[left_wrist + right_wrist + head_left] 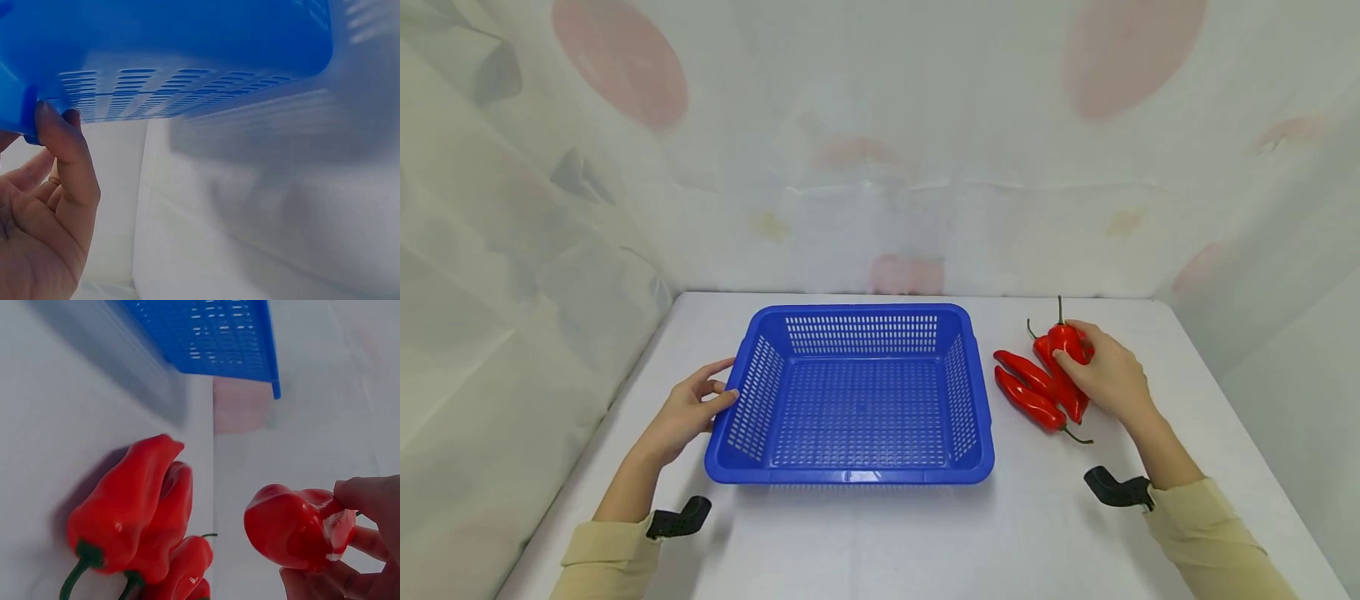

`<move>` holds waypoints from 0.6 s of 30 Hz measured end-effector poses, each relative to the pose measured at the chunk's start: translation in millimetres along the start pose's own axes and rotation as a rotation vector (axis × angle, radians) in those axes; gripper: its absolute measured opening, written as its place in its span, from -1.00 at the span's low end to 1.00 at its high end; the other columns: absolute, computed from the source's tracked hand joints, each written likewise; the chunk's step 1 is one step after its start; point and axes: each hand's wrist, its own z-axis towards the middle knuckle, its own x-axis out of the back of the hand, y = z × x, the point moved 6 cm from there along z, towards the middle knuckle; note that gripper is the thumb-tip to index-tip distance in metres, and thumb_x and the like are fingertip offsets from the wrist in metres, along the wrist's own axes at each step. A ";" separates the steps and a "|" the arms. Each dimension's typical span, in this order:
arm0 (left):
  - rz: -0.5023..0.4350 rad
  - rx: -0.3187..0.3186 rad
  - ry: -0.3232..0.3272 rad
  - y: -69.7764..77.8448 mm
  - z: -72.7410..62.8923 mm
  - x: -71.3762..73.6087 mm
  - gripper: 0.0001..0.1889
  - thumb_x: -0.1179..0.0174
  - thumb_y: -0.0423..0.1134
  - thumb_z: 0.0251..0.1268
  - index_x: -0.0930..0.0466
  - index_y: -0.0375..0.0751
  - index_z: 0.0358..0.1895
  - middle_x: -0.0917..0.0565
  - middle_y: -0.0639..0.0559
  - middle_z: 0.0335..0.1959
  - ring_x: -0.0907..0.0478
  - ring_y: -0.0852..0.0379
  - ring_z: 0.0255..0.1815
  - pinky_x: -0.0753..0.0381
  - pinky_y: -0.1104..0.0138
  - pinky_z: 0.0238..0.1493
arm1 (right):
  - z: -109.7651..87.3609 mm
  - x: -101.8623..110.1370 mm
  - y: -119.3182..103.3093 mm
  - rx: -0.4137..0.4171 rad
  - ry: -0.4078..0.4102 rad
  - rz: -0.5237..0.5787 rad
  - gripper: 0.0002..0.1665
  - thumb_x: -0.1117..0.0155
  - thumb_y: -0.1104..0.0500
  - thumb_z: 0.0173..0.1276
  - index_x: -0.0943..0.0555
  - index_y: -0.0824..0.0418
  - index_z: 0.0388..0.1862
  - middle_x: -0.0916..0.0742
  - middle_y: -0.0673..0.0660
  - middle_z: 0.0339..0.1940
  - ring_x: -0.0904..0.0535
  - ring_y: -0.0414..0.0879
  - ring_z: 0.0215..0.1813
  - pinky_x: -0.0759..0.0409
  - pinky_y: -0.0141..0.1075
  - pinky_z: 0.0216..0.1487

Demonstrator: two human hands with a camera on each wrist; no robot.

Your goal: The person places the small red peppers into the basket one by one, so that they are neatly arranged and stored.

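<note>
At the left end of the blue plastic basket (850, 477), my left hand (683, 414) grips the rim, thumb above and fingers curled at the outer edge. The left wrist view shows the same fingers (72, 153) at the rim beside the slotted wall. My right hand (1111, 371) pinches a glossy red pepper (281, 528) between thumb and fingers. That pepper is off the table, above several other red peppers (1028, 400) lying together to the right of the basket. Green stems show on the lying ones (119, 512). Nothing lies inside the basket.
The table (917, 542) has a white cover. A pale patterned sheet (865, 217) hangs behind it, with more sheeting at the left and right sides. Black wrist-worn devices (679, 518) stick out from both beige sleeves (1217, 542).
</note>
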 end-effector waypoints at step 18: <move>-0.001 0.008 0.005 0.5 -1.1 0.3 -0.32 -0.10 -0.16 0.31 0.00 -0.08 0.44 -0.45 -0.32 -0.14 -0.62 0.07 -0.37 -0.68 0.22 -0.38 | 24.7 -13.3 -49.1 -0.002 -0.075 0.071 -0.28 -0.19 0.02 0.24 -0.24 0.17 0.35 -0.53 0.38 0.09 -0.51 0.24 -0.04 -0.63 0.04 -0.21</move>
